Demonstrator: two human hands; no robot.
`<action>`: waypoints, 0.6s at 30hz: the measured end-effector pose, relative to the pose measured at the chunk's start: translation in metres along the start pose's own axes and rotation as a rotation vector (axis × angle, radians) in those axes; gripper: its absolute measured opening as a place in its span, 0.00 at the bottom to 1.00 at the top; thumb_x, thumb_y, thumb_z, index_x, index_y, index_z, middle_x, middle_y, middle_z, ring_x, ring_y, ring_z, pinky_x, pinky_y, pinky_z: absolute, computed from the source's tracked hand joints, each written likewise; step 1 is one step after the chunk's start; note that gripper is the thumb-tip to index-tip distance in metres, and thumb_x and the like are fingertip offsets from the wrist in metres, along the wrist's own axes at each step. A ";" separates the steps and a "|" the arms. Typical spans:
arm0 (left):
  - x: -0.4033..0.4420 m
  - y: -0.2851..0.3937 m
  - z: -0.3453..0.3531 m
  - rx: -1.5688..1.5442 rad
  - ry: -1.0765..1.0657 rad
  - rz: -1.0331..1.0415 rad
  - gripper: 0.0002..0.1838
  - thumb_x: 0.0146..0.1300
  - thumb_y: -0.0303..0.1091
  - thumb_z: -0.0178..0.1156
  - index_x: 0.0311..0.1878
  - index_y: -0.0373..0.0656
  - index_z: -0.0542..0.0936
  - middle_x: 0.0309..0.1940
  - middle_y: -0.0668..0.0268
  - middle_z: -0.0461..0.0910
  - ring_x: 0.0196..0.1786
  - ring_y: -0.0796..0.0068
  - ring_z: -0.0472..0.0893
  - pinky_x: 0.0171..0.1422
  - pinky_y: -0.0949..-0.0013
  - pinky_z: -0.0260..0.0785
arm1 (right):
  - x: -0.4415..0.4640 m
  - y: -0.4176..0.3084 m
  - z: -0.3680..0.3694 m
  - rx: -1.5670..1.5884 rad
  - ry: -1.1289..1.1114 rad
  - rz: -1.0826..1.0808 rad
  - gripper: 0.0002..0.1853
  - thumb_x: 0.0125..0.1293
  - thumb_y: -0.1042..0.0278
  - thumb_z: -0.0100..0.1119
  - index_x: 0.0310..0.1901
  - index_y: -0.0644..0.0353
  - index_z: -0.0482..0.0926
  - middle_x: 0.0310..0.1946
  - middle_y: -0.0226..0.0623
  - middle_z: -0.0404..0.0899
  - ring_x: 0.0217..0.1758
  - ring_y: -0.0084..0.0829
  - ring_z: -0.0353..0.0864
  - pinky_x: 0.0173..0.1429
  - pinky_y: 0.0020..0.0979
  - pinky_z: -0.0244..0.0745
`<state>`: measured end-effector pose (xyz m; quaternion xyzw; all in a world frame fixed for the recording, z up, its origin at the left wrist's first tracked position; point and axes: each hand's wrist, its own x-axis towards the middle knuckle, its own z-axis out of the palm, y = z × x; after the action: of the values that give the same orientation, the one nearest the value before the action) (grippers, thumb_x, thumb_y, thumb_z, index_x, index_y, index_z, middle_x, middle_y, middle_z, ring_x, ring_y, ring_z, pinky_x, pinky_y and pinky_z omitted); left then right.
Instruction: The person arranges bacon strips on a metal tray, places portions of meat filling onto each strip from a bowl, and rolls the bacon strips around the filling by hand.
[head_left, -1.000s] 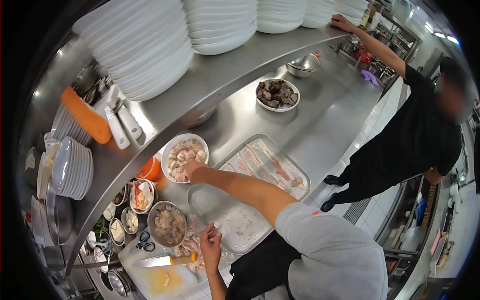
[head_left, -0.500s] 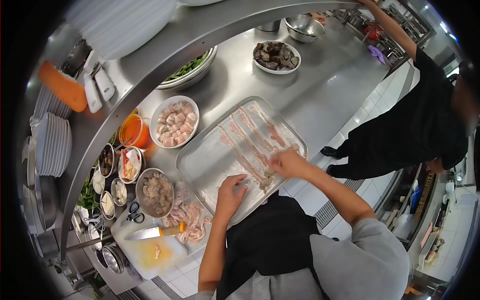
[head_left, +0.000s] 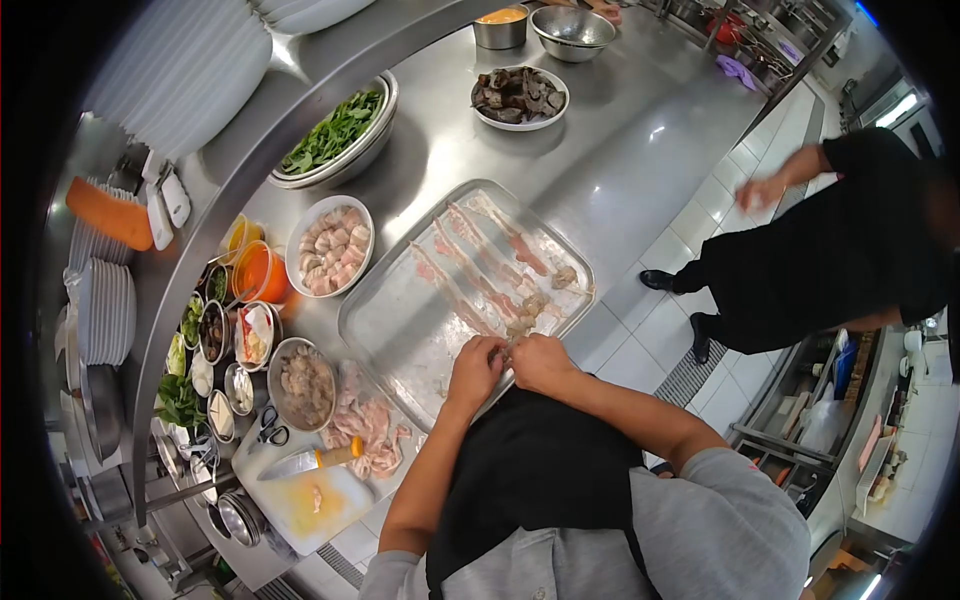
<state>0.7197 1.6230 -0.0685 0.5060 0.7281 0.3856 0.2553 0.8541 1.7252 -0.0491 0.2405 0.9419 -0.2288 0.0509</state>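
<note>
On the metal tray lie several bacon strips, side by side and slanting toward me. Pieces of peeled shrimp sit at their near ends. My left hand and my right hand meet at the tray's near edge, fingers closed at the near end of the leftmost strip. The fingers cover what is pinched there. Left of the tray are a white bowl of bacon-wrapped rolls, a metal bowl of raw shrimp and a loose heap of bacon.
A knife and scissors lie on the cutting board. Small ingredient bowls line the left side under a shelf edge. Farther back stand a bowl of greens and a bowl of dark pieces. A co-worker stands at right.
My right hand has come left and nearer from the shrimp, meeting my left hand, whose spread fingers have closed. The co-worker's raised arm has come down. The view has shifted slightly.
</note>
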 end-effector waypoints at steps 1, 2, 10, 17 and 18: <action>-0.001 0.000 0.000 0.020 -0.004 0.008 0.15 0.55 0.19 0.63 0.47 0.38 0.82 0.40 0.56 0.80 0.40 0.59 0.82 0.46 0.62 0.76 | 0.001 -0.002 -0.001 -0.021 -0.028 0.008 0.11 0.56 0.62 0.64 0.34 0.61 0.86 0.34 0.43 0.85 0.41 0.44 0.86 0.46 0.43 0.82; -0.001 0.001 -0.001 0.039 -0.006 0.019 0.16 0.54 0.20 0.63 0.48 0.38 0.81 0.41 0.56 0.80 0.41 0.57 0.81 0.47 0.62 0.76 | 0.002 -0.003 -0.004 -0.046 -0.054 0.017 0.11 0.56 0.63 0.64 0.33 0.62 0.86 0.33 0.45 0.85 0.41 0.45 0.86 0.45 0.45 0.82; -0.008 0.015 -0.004 0.075 0.036 0.071 0.19 0.52 0.26 0.68 0.49 0.41 0.80 0.44 0.56 0.78 0.50 0.53 0.78 0.55 0.59 0.72 | 0.007 0.003 -0.020 0.137 -0.035 0.094 0.15 0.60 0.59 0.56 0.32 0.62 0.86 0.32 0.50 0.84 0.40 0.50 0.85 0.45 0.48 0.80; -0.002 0.011 0.008 -0.021 0.176 -0.148 0.08 0.59 0.32 0.68 0.39 0.39 0.83 0.33 0.57 0.81 0.37 0.58 0.81 0.44 0.61 0.75 | 0.022 0.011 -0.019 0.248 0.141 0.053 0.11 0.62 0.61 0.59 0.37 0.58 0.85 0.35 0.43 0.85 0.40 0.45 0.85 0.46 0.44 0.79; -0.001 0.010 0.008 -0.023 0.181 -0.152 0.08 0.59 0.32 0.68 0.39 0.39 0.83 0.33 0.57 0.81 0.37 0.58 0.81 0.44 0.61 0.75 | 0.022 0.013 -0.018 0.246 0.136 0.049 0.11 0.62 0.61 0.59 0.37 0.58 0.85 0.35 0.43 0.85 0.40 0.45 0.85 0.46 0.44 0.79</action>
<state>0.7318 1.6260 -0.0651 0.4095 0.7800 0.4175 0.2228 0.8417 1.7531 -0.0427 0.2829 0.9018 -0.3244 -0.0376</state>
